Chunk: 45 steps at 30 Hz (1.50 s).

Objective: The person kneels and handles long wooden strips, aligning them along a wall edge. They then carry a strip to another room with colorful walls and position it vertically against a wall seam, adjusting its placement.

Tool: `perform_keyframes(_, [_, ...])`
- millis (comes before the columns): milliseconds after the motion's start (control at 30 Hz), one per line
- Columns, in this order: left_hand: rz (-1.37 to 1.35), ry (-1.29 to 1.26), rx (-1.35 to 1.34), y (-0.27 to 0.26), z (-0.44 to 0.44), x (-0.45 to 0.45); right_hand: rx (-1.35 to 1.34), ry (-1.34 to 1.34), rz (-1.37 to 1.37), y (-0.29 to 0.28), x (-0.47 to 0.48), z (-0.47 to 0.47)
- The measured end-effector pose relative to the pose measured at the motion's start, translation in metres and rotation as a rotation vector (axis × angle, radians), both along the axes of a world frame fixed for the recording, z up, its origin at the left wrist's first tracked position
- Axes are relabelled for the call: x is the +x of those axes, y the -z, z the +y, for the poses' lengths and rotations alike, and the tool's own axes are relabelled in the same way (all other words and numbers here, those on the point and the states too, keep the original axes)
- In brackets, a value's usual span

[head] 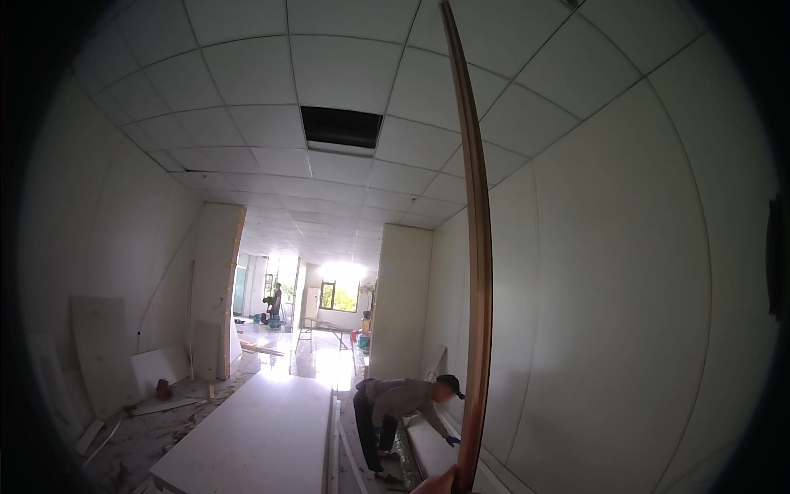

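A long, reddish-brown grooved trim strip point(478, 278) stands nearly upright right of centre, from the ceiling area down to the bottom edge. At its lower end a bare hand, seemingly my left hand point(437, 481), grips it; only part of the hand shows, and the strip hides some fingers. My right hand is out of view. Left of the strip, a co-worker point(398, 395) in a dark cap, gloves and dark trousers bends over a long white panel point(429, 444) low by the right wall. A large flat white board point(259, 426) lies in front of me.
Offcuts and debris litter the floor at left, near leaning boards point(99, 352) and a small reddish object point(163, 389). Narrow white strips point(335, 438) run beside the large board. Farther back stand a trestle point(327, 326) and people point(274, 302). The tiled ceiling has one open bay point(341, 128).
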<state>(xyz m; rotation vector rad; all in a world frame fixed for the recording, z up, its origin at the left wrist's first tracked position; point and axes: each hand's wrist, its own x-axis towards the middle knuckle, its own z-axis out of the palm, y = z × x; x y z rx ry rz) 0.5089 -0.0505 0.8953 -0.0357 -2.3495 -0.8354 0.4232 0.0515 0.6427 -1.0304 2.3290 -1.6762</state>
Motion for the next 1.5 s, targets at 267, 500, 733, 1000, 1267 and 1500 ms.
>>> perform_keyframes(267, [-0.002,0.013,0.031,0.013,0.0,0.003,0.013,-0.011,0.003,0.022,0.0,-0.005])
perform_keyframes(500, [-0.016,0.039,0.108,0.013,0.007,0.01,0.036,-0.038,-0.011,0.011,0.002,-0.001])
perform_keyframes(733, [-0.031,-0.129,0.142,0.028,-0.001,0.035,0.123,-0.188,0.004,-0.015,0.025,-0.005])
perform_keyframes(1000, [-0.018,-0.497,0.291,0.019,-0.032,0.132,0.158,-0.337,-0.008,-0.045,0.089,-0.022])
perform_keyframes(1267, [-0.119,-0.363,1.752,0.199,-0.02,0.336,0.264,-0.482,0.023,-0.03,0.155,-0.044])
perform_keyframes(1500, [0.037,-0.646,2.58,0.383,0.123,0.505,0.113,-0.71,0.015,-0.054,0.219,-0.071])
